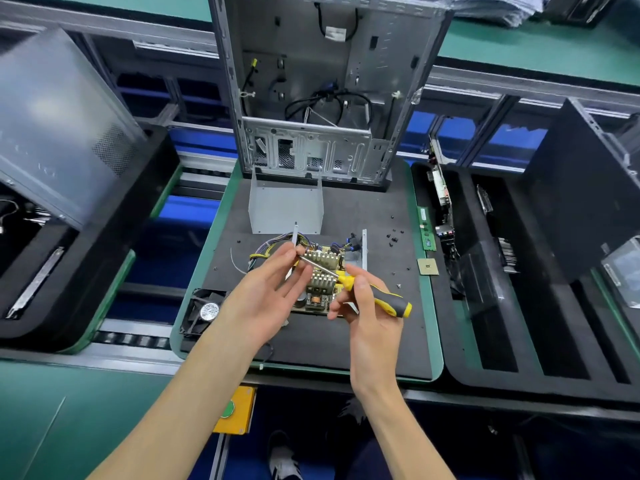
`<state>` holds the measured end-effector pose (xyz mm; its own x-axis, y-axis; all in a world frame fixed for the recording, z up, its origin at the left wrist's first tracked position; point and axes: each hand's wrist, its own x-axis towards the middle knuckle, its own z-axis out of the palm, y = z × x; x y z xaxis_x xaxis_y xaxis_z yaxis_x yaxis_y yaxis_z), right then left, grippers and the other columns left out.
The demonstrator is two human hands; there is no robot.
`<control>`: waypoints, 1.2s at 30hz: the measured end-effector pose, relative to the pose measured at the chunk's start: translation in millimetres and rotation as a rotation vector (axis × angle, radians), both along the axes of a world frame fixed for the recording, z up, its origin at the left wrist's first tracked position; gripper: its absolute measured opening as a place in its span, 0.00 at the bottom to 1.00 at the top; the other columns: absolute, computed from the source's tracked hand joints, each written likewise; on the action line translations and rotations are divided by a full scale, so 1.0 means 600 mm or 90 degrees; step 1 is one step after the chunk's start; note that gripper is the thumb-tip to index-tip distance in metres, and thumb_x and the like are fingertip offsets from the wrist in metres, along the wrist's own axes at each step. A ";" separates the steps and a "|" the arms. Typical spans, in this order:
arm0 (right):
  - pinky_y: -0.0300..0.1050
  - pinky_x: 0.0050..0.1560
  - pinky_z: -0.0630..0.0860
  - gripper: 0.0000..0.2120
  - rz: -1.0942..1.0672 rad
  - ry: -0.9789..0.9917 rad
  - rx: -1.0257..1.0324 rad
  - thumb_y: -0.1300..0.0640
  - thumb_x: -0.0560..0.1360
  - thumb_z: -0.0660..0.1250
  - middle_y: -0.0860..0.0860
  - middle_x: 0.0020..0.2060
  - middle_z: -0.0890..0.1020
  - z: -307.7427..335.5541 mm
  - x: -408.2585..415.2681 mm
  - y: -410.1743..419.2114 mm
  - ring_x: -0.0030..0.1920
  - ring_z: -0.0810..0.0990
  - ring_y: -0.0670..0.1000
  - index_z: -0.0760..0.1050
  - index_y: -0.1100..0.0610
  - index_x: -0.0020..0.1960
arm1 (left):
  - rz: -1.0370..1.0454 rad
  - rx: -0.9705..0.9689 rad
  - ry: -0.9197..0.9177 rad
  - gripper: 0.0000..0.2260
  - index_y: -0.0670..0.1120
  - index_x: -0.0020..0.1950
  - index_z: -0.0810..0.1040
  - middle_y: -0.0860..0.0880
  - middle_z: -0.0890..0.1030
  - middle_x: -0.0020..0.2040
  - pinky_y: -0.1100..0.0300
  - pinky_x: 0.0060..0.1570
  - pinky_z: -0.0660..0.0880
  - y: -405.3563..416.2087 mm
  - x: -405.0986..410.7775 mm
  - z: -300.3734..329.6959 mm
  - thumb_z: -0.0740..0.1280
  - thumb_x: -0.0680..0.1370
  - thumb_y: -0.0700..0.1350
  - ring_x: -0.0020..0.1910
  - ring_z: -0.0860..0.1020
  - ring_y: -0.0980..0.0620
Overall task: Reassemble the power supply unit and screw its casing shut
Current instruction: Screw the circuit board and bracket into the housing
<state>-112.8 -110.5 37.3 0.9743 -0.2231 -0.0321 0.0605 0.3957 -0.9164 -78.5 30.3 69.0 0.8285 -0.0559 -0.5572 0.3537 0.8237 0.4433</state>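
At the left edge of the dark work mat [381, 341], a loose cooling fan [205, 311] lies flat, apart from the rest of the power supply. Just right of it the left hand [268, 292] is raised over the circuit board [320, 278], thumb and forefinger pinching at the tip of the screwdriver [363, 285], the other 3 fingers spread loosely; whether a screw sits between those fingertips is too small to tell. The board, with its finned heatsinks and wire bundle [270, 245], rests in the open lower half of the casing, directly beneath both hands and touching neither. Behind it, the bent metal cover [285, 209] stands on the mat, well apart from the board and in front of the empty computer case [329, 81]. The right hand [367, 306] grips the yellow-and-black handle with curled fingers, the shaft angled up and left towards the other hand's pinch.

The step in hand looks like loading or steadying the driver tip before fastening the board to its tray; the casing is not yet closed. The next move calls for lowering the tip onto a mounting hole while keeping it upright. To the right, several small black screws [393, 237] lie scattered on the mat, near a green memory stick [426, 230] at the mat's edge.
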 end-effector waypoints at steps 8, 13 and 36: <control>0.46 0.38 0.79 0.14 0.007 -0.011 -0.005 0.48 0.78 0.69 0.54 0.34 0.79 -0.003 -0.004 0.002 0.36 0.79 0.52 0.84 0.56 0.57 | -0.008 -0.004 0.003 0.07 0.41 0.55 0.82 0.46 0.86 0.46 0.61 0.42 0.83 -0.003 -0.002 0.003 0.69 0.79 0.37 0.42 0.85 0.53; 0.46 0.38 0.79 0.13 0.012 -0.021 -0.022 0.48 0.79 0.69 0.53 0.34 0.80 -0.002 -0.004 0.001 0.36 0.79 0.52 0.85 0.54 0.57 | -0.017 -0.017 0.001 0.10 0.42 0.56 0.82 0.47 0.86 0.47 0.62 0.41 0.82 -0.001 -0.001 0.004 0.71 0.74 0.37 0.38 0.84 0.53; 0.45 0.37 0.79 0.10 -0.002 -0.009 0.003 0.53 0.80 0.67 0.56 0.34 0.79 0.006 -0.004 -0.010 0.36 0.79 0.52 0.85 0.54 0.55 | -0.107 0.053 -0.054 0.06 0.40 0.45 0.88 0.42 0.86 0.48 0.60 0.45 0.82 0.007 0.013 -0.004 0.70 0.75 0.37 0.47 0.86 0.48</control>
